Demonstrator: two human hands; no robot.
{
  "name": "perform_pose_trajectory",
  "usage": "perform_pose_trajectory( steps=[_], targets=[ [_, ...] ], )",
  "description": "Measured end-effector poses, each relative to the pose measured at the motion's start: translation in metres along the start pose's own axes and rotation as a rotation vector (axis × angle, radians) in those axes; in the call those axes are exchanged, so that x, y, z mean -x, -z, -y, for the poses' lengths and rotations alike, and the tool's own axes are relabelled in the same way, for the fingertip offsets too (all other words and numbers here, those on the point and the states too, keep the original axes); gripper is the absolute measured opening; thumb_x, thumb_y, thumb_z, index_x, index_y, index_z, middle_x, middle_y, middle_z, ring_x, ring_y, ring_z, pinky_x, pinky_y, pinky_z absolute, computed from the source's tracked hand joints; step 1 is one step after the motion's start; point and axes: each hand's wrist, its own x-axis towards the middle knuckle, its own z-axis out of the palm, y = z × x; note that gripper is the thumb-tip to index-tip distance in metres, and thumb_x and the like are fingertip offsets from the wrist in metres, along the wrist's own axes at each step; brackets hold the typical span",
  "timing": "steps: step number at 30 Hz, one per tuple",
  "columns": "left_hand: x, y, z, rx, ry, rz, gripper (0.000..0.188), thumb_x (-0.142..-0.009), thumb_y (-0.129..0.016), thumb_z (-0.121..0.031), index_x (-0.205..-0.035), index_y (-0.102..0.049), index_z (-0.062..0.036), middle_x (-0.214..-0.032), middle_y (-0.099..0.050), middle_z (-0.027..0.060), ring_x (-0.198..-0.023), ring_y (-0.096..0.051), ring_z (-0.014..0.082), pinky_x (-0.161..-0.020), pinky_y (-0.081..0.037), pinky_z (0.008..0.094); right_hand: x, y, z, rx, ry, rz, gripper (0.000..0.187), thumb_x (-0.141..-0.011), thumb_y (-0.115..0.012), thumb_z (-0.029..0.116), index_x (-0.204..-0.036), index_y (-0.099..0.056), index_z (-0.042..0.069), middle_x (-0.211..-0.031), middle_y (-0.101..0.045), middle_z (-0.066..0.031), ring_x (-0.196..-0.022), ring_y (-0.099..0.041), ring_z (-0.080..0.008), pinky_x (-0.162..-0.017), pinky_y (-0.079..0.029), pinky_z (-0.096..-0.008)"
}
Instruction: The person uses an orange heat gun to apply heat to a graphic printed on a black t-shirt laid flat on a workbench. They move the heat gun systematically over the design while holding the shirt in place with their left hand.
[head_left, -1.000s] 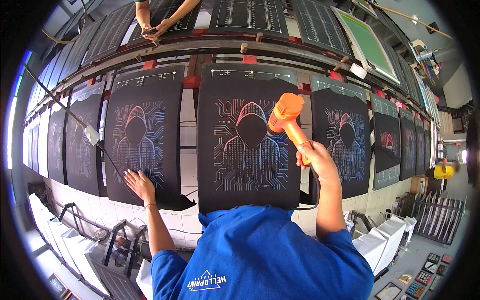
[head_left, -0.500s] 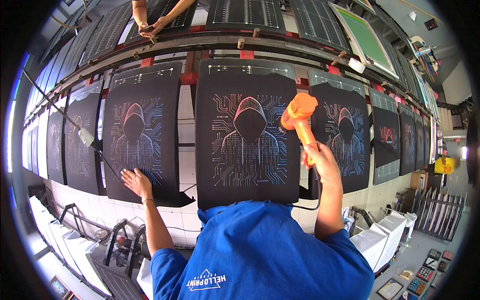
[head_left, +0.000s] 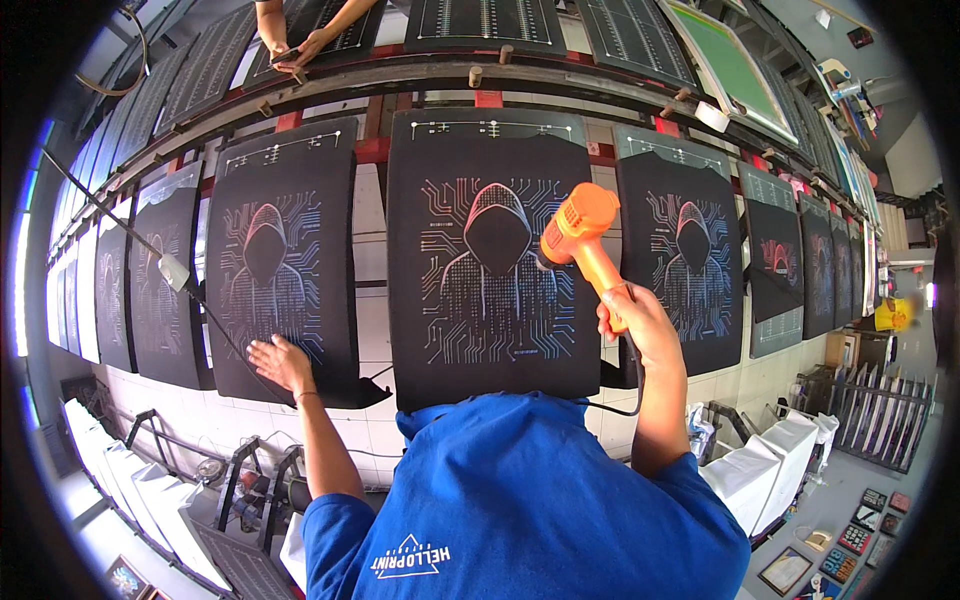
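Note:
Wrapped round the handle of an orange heat gun [head_left: 583, 225] is my right hand [head_left: 645, 328]. The gun's dark nozzle points down and left over the right side of the printed figure on a black shirt panel [head_left: 495, 375] straight ahead of me. That print is a hooded figure with red, white and blue circuit-like lines. My left hand [head_left: 282, 364] lies open, fingers spread, at the lower part of another black shirt panel [head_left: 230, 375] to the left, with the same print. From the gun's handle a black cord [head_left: 638, 385] hangs down beside my forearm.
More printed black panels [head_left: 725, 265] line the rack to both sides. A dark rail with pegs [head_left: 475, 77] runs behind. Another person's hands [head_left: 300, 48] hold a small dark object at the far left. A cable with a white connector [head_left: 173, 272] crosses the left side.
The heat gun has shifted a little left, its nozzle now further over the middle panel's print. My left hand stays at the left panel. The whole view has shifted slightly.

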Motion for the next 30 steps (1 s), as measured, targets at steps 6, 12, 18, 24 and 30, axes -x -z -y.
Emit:
perform_pose_trajectory(
  steps=[6, 12, 18, 24, 30],
  targets=[
    [0.048, 0.029, -0.038, 0.182, -0.274, 0.001, 0.06, -0.102, -0.03, -0.036, -0.148, -0.024, 0.0025, -0.156, -0.02, 0.0195, -0.146, -0.014, 0.0347, -0.117, -0.012, 0.0473, -0.032, -0.02, 0.01, 0.03, 0.067, 0.029, 0.025, -0.093, -0.058, 0.026, -0.096, -0.056, 0.001, -0.077, -0.06, -0.0052, -0.063, -0.059, -0.0123, -0.053, -0.046, -0.0241],
    [0.014, 0.009, 0.005, 0.084, -0.147, -0.039, 0.06, -0.102, -0.03, -0.037, -0.147, -0.025, 0.0025, -0.156, -0.021, 0.019, -0.145, -0.017, 0.0344, -0.117, -0.014, 0.047, -0.043, -0.035, 0.021, 0.04, 0.117, 0.074, 0.023, -0.092, -0.059, 0.025, -0.095, -0.056, 0.002, -0.075, -0.059, -0.0034, -0.062, -0.059, -0.0104, -0.053, -0.046, -0.0239],
    [0.005, 0.003, 0.005, 0.088, -0.061, -0.024, 0.061, -0.102, -0.029, -0.038, -0.148, -0.025, 0.0016, -0.156, -0.021, 0.0186, -0.145, -0.017, 0.0335, -0.117, -0.013, 0.0454, -0.014, -0.031, 0.001, -0.03, 0.006, 0.18, 0.026, -0.092, -0.061, 0.027, -0.097, -0.055, 0.003, -0.074, -0.058, -0.0022, -0.063, -0.057, -0.0101, -0.053, -0.046, -0.0236],
    [0.06, 0.036, -0.031, 0.198, -0.336, 0.011, 0.06, -0.102, -0.031, -0.035, -0.148, -0.023, 0.003, -0.156, -0.019, 0.0196, -0.146, -0.013, 0.0332, -0.118, -0.009, 0.0455, 0.011, -0.011, -0.012, -0.034, 0.062, -0.113, 0.025, -0.093, -0.06, 0.024, -0.101, -0.056, 0.001, -0.077, -0.059, -0.0044, -0.063, -0.057, -0.0111, -0.054, -0.046, -0.024],
    [0.089, 0.058, -0.059, 0.229, -0.506, 0.033, 0.06, -0.102, -0.031, -0.032, -0.148, -0.022, 0.0045, -0.156, -0.017, 0.0204, -0.147, -0.01, 0.0335, -0.118, -0.006, 0.0448, 0.017, -0.028, -0.017, -0.083, 0.067, -0.058, 0.026, -0.093, -0.06, 0.026, -0.101, -0.056, 0.001, -0.077, -0.06, -0.0046, -0.064, -0.06, -0.0117, -0.053, -0.048, -0.0236]
  ],
)
